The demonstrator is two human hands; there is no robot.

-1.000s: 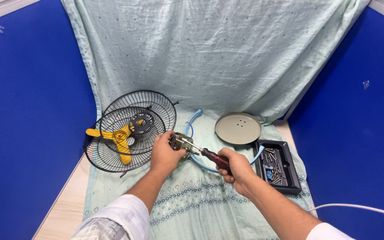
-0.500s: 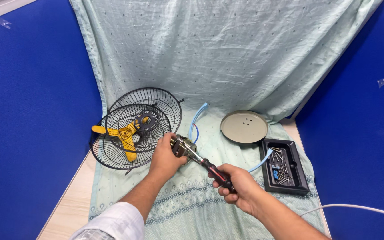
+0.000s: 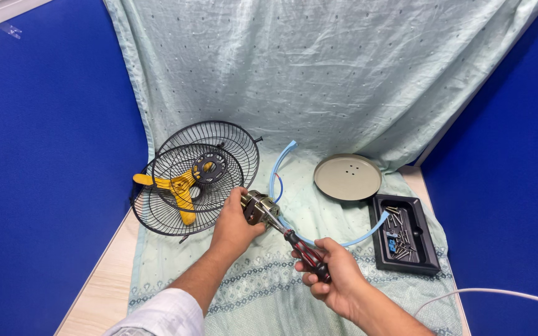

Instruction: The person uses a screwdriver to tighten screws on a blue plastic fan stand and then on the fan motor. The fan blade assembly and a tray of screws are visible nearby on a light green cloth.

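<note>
My left hand [image 3: 231, 224] grips a small metal fan motor [image 3: 258, 208] just above the cloth. In my right hand [image 3: 334, 277] is a screwdriver [image 3: 300, 249] with a red and black handle, its shaft angled up-left with the tip at the motor. A light blue tube [image 3: 278, 171] curves from behind the motor toward the tray. To the left lie two black wire fan guards [image 3: 219, 146] stacked with a yellow fan blade [image 3: 175, 186] between them.
A round grey base plate [image 3: 347, 177] lies right of centre. A black tray [image 3: 406, 239] with several screws sits at the right. A pale green cloth [image 3: 256, 298] covers the wooden table and back wall. Blue partitions stand on both sides. A white cable [image 3: 499, 292] runs at lower right.
The view has shifted slightly. My right hand has slid down and right with the screwdriver, while my left hand stays on the motor.
</note>
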